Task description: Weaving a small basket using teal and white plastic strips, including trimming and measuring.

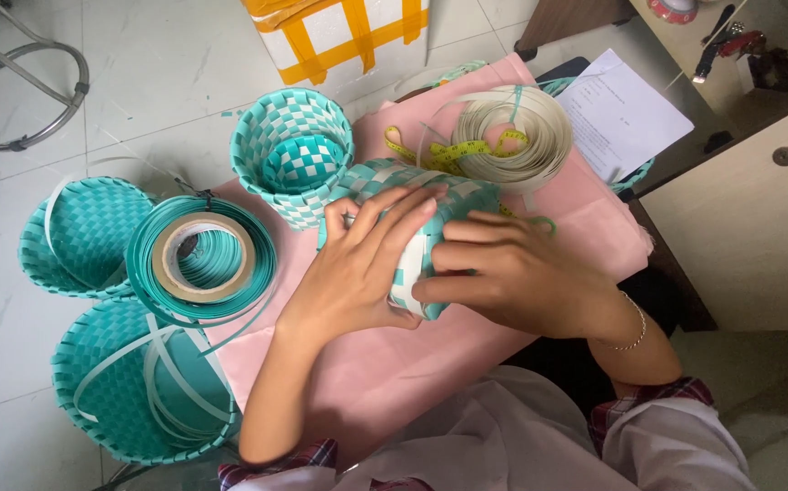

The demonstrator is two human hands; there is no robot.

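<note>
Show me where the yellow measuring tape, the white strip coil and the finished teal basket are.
yellow measuring tape (pixel 453 151), head view, on its looped middle.
white strip coil (pixel 539 136), head view, on its right band.
finished teal basket (pixel 258 150), head view, on its left wall.

Both hands, left hand (pixel 358 268) and right hand (pixel 512 273), clasp a teal-and-white woven basket (pixel 417 195) over pink cloth (pixel 412 364).

Strip coil (pixel 514 135) behind held basket (pixel 412 195)
</note>
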